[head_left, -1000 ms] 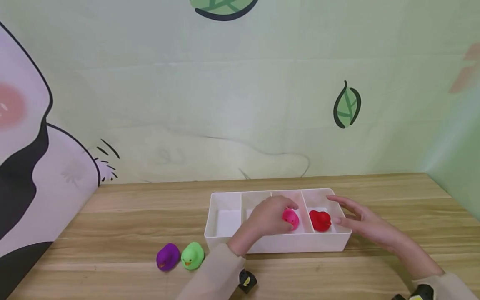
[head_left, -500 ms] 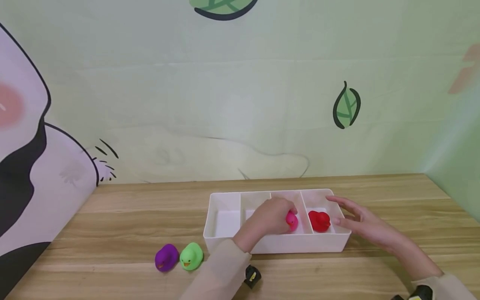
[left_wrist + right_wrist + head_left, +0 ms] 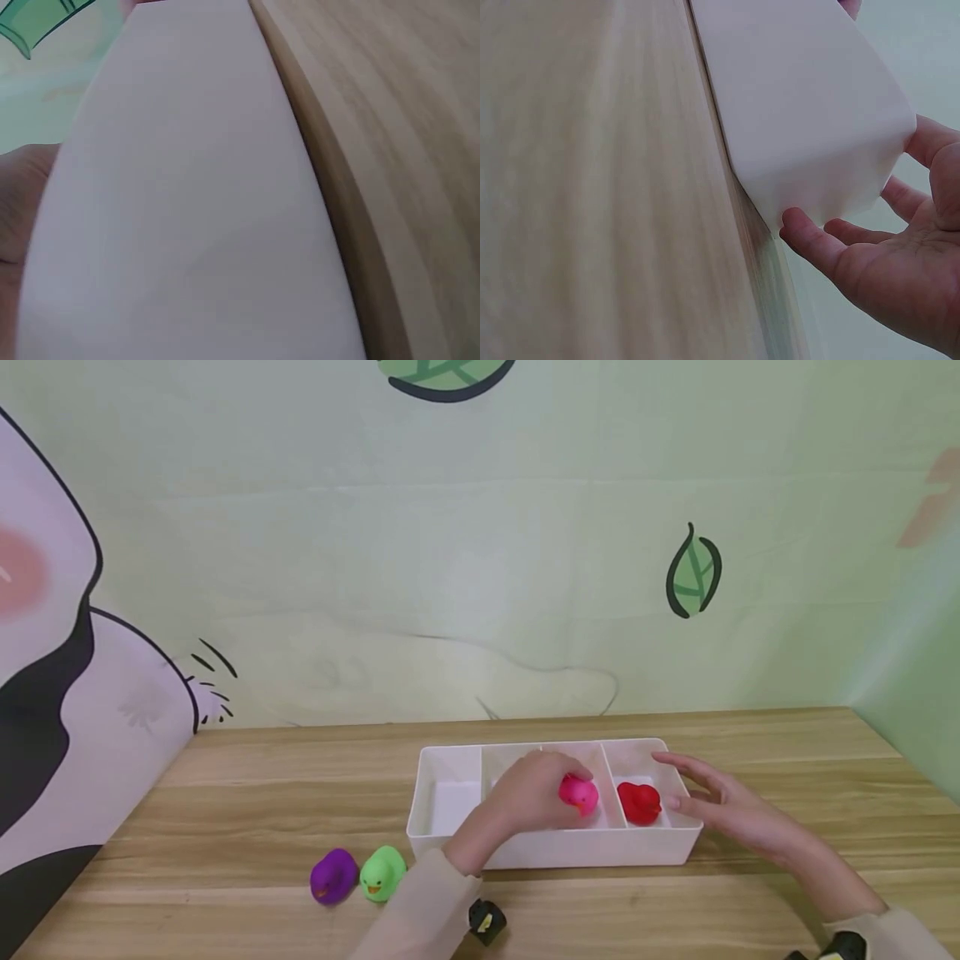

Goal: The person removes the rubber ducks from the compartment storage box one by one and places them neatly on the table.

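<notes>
A white tray (image 3: 592, 848) divided into compartments stands on the table. My left hand (image 3: 532, 789) reaches over its front wall and grips a pink rubber duck (image 3: 580, 795) in the third compartment from the left; its thumb side hides part of the duck. A red rubber duck (image 3: 639, 803) sits in the rightmost compartment. At the tray's right end, my right hand (image 3: 738, 806) holds the end wall, thumb at the rim. In the right wrist view the fingers (image 3: 814, 241) curve against the outside of that wall. The left wrist view shows mostly the tray's front wall (image 3: 187, 187).
A purple rubber duck (image 3: 333, 877) and a green rubber duck (image 3: 383, 873) stand side by side on the wooden table (image 3: 262, 802), left of the tray near my left sleeve (image 3: 423, 906). A printed wall sheet (image 3: 487, 568) rises behind the table.
My left hand dipped slightly right and down, then came back, turning the pink rubber duck so that its beak now shows. The right hand and the other ducks have stayed put.
</notes>
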{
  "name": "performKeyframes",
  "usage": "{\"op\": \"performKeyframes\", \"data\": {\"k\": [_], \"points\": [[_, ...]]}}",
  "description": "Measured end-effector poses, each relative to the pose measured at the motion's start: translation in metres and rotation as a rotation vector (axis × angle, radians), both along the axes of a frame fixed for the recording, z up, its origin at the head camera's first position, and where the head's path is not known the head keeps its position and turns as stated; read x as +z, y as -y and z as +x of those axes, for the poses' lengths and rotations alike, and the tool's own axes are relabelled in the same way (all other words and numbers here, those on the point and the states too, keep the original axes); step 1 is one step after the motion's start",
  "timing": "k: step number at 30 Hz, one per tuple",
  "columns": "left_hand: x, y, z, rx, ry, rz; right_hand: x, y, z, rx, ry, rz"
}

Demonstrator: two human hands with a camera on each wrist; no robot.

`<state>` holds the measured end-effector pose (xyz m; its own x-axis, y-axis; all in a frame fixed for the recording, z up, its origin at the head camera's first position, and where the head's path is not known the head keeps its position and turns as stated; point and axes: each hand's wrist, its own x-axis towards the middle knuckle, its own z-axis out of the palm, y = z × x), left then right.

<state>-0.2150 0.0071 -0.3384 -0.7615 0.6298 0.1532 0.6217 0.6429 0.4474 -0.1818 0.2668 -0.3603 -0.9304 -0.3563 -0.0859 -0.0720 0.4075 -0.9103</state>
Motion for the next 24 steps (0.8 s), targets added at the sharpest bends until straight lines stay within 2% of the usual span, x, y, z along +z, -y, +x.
{"op": "performKeyframes", "data": {"k": [12, 24], "points": [[0.017, 0.026, 0.013, -0.027, 0.055, 0.266, 0.0, 0.0, 0.0, -0.007, 0.008, 0.014], [0.036, 0.052, 0.025, 0.005, 0.064, 0.384, -0.002, -0.001, 0.0, -0.002, -0.02, 0.014]]}}
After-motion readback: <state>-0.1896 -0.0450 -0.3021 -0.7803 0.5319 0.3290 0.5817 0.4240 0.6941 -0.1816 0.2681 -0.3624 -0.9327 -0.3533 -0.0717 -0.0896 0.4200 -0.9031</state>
